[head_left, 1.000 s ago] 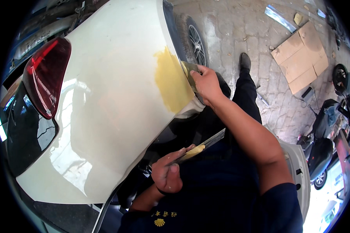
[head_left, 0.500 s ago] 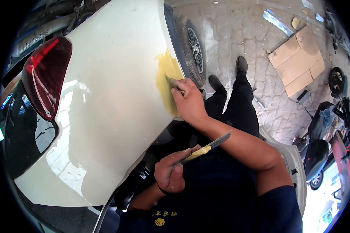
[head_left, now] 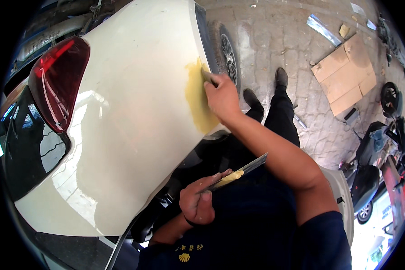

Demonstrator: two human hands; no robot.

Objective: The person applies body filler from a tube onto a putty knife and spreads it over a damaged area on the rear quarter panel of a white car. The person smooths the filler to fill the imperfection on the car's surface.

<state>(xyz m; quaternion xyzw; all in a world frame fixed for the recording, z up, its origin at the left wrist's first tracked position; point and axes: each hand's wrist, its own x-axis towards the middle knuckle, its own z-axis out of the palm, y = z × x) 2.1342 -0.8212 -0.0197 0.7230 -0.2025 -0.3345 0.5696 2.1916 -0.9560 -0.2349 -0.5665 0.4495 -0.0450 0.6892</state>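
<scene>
A smear of yellow body filler (head_left: 196,101) covers part of a cream car panel (head_left: 135,85), close to the wheel-arch edge. My right hand (head_left: 223,96) pinches a thin putty spreader (head_left: 206,75), its blade against the upper part of the smear; the fingers hide most of this tool. Lower down, in front of my body, my left hand (head_left: 197,202) grips a flat metal plate (head_left: 257,164). A lump of yellow filler (head_left: 231,177) sits on that plate beside the fingertips.
Left on the car are a red tail light (head_left: 60,83) and dark rear glass (head_left: 31,144). Past the arch stands a wheel (head_left: 228,56). Flattened cardboard (head_left: 345,74) lies on the paved floor, with a motorbike (head_left: 369,180) at the right. An open cream door (head_left: 335,184) is behind my right arm.
My right hand and spreader have moved up along the filler toward the arch edge. My left hand holds its plate almost unmoved. The car sits slightly further right in view.
</scene>
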